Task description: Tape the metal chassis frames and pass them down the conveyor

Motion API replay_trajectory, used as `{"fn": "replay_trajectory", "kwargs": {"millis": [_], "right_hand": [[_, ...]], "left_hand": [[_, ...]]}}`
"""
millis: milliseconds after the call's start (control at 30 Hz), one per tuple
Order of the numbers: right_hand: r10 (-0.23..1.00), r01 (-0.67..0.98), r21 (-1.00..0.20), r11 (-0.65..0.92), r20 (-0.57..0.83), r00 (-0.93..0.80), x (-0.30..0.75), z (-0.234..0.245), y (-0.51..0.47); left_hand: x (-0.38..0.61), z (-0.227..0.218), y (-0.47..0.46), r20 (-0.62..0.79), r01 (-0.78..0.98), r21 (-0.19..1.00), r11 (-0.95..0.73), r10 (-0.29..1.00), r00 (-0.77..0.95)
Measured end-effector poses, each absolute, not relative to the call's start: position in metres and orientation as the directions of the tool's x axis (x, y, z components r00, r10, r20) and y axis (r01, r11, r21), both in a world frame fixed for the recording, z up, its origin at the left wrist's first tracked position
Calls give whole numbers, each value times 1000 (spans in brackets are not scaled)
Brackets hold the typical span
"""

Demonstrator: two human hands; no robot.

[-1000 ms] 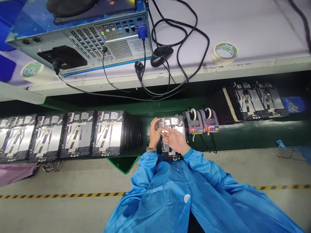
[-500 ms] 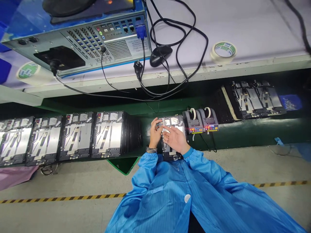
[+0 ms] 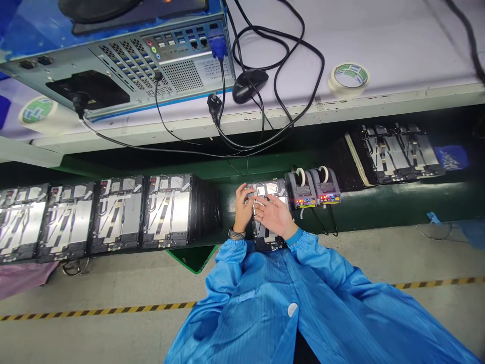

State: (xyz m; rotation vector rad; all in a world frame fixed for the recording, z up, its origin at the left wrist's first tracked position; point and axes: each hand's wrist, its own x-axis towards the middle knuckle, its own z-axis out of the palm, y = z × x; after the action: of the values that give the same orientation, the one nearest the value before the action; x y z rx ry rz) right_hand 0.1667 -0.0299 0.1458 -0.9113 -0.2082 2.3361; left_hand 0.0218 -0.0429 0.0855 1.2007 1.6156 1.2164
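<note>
An opened tablet-like device [image 3: 261, 236] lies on the green bench right in front of me, its silver battery area and dark lower boards showing. My left hand [image 3: 243, 211] is over its upper left edge, thumb and index finger bent together in a pinch. From the right, my right hand [image 3: 278, 218] reaches across the middle of the device, its fingertips meeting the left ones and its other fingers curled. Whatever lies between the fingertips is too small to make out. Two tape dispensers [image 3: 301, 191] with lit red displays stand just right of the device.
Stacks of similar opened devices [image 3: 168, 210] line the bench at left, and more [image 3: 390, 154] stand at far right. On the shelf above are a computer case [image 3: 182, 76], a black mouse [image 3: 250, 86], looped cables and a tape roll [image 3: 348, 80]. A green bin [image 3: 195, 260] sits below the bench.
The view has shifted very slightly. Both hands keep almost the same pose over the device, fingertips still together.
</note>
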Motion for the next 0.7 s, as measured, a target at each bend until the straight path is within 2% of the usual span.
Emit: {"fn": "replay_trajectory", "kwargs": {"millis": [133,200,267,300,333,367,433,500,600,700], "right_hand": [[594,-416,-426,-803,-528,-607,171,143,-26],[599,-284,-566,-774,-506,-621,177,141,-25],[687,-75,-799,-596,-460,-563,185,139,-22],[759,61,-899,-434,-402,-512,190,139,-19],[825,210,-947,-245,-317,-467,194,138,-16],[867,353,-934,-59,-223,-446,197,139,-11],[860,562,-791,241,-95,-502,202,140,-1],[787,646,-620,446,-71,-612,202,141,8],[685,661,-414,626,-113,-720,198,142,14],[639,648,-299,701,-141,-756,194,143,14]], "left_hand": [[20,84,-43,-14,242,967,76,969,-248],[18,83,-42,-14,237,969,72,972,-236],[17,84,-42,-32,232,969,88,972,-234],[17,84,-41,-42,230,968,98,971,-235],[17,84,-41,-48,228,968,103,971,-236],[16,83,-41,-49,225,969,104,971,-235],[17,83,-40,-42,218,971,95,972,-233],[17,82,-40,-41,212,973,93,971,-237],[17,81,-40,-45,207,973,100,967,-251],[17,81,-40,-41,213,972,97,967,-253]]}}
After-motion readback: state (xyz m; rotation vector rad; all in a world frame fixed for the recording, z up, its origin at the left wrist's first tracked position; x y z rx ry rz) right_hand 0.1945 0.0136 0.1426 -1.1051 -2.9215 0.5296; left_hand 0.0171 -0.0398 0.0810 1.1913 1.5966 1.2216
